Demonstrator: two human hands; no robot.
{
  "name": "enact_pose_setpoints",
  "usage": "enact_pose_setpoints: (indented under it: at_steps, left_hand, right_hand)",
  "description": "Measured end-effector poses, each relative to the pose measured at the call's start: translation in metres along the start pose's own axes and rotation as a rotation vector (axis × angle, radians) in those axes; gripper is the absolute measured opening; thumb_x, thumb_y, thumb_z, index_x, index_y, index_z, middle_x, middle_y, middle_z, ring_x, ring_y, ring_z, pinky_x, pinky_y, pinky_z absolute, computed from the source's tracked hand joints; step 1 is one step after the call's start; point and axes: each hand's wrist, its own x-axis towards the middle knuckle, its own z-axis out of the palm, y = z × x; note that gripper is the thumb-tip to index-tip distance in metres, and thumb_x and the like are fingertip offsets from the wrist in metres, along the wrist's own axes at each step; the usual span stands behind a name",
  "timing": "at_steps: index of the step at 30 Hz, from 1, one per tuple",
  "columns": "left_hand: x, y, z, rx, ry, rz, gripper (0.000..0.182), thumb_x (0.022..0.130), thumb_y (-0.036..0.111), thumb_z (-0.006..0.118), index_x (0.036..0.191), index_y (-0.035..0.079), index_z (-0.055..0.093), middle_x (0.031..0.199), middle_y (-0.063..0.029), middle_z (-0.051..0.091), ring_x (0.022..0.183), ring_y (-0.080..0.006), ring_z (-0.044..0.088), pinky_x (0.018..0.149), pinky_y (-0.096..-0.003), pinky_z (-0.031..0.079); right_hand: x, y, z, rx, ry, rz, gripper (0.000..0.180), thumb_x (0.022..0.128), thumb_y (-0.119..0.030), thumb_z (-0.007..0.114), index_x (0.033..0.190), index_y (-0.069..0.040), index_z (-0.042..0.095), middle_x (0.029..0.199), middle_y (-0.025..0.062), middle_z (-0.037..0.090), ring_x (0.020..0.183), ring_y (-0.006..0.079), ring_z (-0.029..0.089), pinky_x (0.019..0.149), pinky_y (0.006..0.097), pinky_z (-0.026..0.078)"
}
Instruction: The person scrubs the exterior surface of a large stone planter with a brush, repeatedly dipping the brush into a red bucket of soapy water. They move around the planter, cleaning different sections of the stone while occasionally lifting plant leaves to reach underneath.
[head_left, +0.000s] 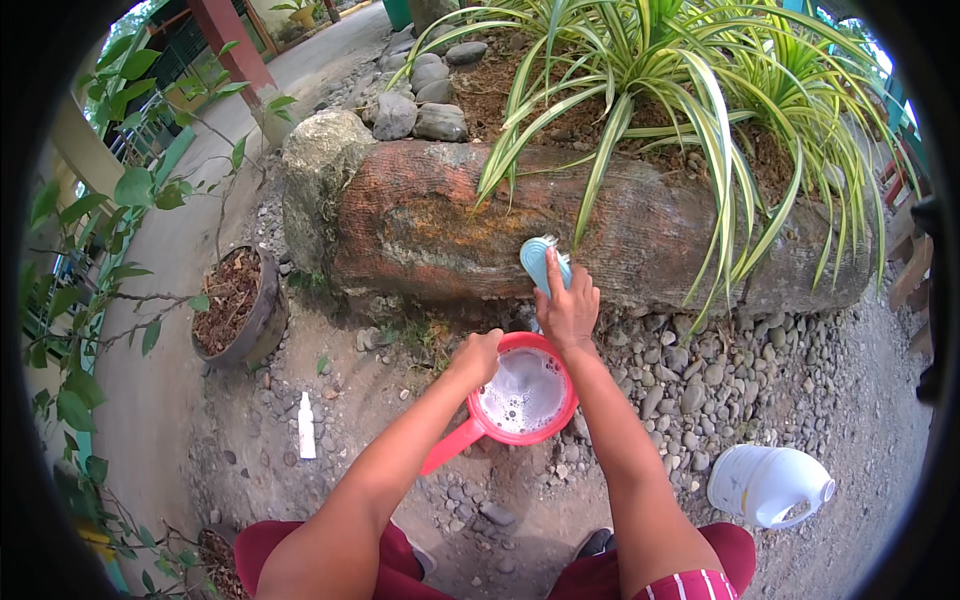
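My right hand (568, 306) holds a light blue scrub brush (537, 260) against the front of a log-shaped planter edge (450, 217), its pale bristles just showing at the brush's right side. Reddish and orange patches mark the rough surface left of the brush. Below it is a red plastic dipper (570, 409) filled with sudsy water (523, 390). My left hand (478, 358) is closed on the dipper's rim at the upper left, while the handle points down to the left under my forearm.
A white spray bottle (306, 426) lies on the ground at left, near a potted plant (255, 330). At right, a white plastic jug (757, 484) rests on its side by loose pebbles (694, 397). Striped leaves (615, 142) hang over the planter edge.
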Motion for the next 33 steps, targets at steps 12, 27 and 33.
enact_pose_setpoints:
  at_steps: [12,27,33]
  left_hand:
    - [0.004,-0.005,0.002,0.007,0.008,-0.011,0.019,0.084,0.004,0.052,0.103,0.004,0.054,0.100,-0.0277,0.063,0.099,-0.0456,0.060,0.084,-0.0533,0.048]
    - [0.000,-0.002,-0.001,0.024,0.002,-0.016,0.019,0.083,0.004,0.051,0.102,0.004,0.054,0.098,-0.0276,0.063,0.098,-0.0462,0.060,0.083,-0.0535,0.047]
    - [0.008,-0.004,0.000,0.007,-0.003,-0.023,0.018,0.084,0.004,0.050,0.101,0.004,0.054,0.100,-0.0274,0.063,0.099,-0.0460,0.059,0.084,-0.0529,0.047]
  right_hand:
    - [0.026,0.041,-0.022,0.056,0.249,0.088,0.081,0.070,-0.026,0.076,0.143,-0.023,0.041,0.108,0.0138,0.051,0.095,0.0295,0.053,0.076,0.0402,0.041]
    - [0.020,0.093,-0.030,0.155,0.304,0.119,0.079,0.072,-0.023,0.076,0.142,-0.023,0.041,0.109,0.0152,0.051,0.098,0.0334,0.051,0.080,0.0439,0.041]
    - [-0.028,0.071,-0.015,-0.002,-0.236,-0.264,0.076,0.069,-0.023,0.077,0.137,-0.033,0.045,0.109,0.0059,0.053,0.097,0.0241,0.053,0.080,0.0380,0.041]
